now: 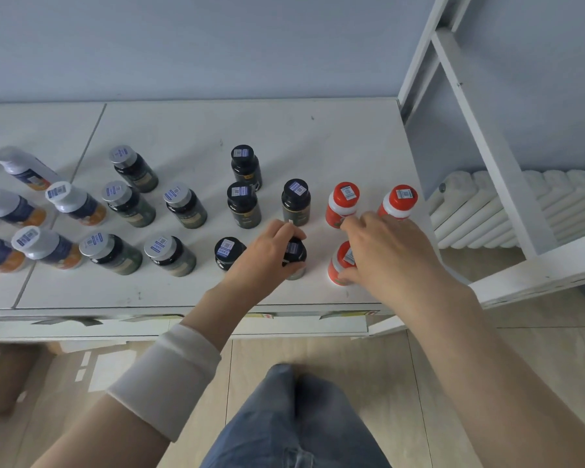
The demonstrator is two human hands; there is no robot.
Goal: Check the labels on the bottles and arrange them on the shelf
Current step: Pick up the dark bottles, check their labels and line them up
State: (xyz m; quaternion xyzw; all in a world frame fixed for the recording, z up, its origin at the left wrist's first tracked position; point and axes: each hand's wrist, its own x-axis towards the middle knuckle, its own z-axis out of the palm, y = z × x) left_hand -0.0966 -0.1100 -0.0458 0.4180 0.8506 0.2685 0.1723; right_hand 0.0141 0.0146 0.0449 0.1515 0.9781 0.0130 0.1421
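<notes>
Bottles (242,206) upright on the white shelf (318,136), grouped by cap: white caps (59,192) far left, silver caps (116,190) next, black in the middle, red caps (347,193) at right. Left hand (267,251), sleeve (169,376) pushed up the forearm, curled round a front black bottle (295,256), fingers over its cap. Right hand (382,251) arched over the front red bottle (341,265), thumb against its side, fingers bent across the top and close to the red one behind; contact there unclear. Both gripped bottles near the shelf's front edge, side by side. White frame (487,146) and radiator (480,211) off to the right.
</notes>
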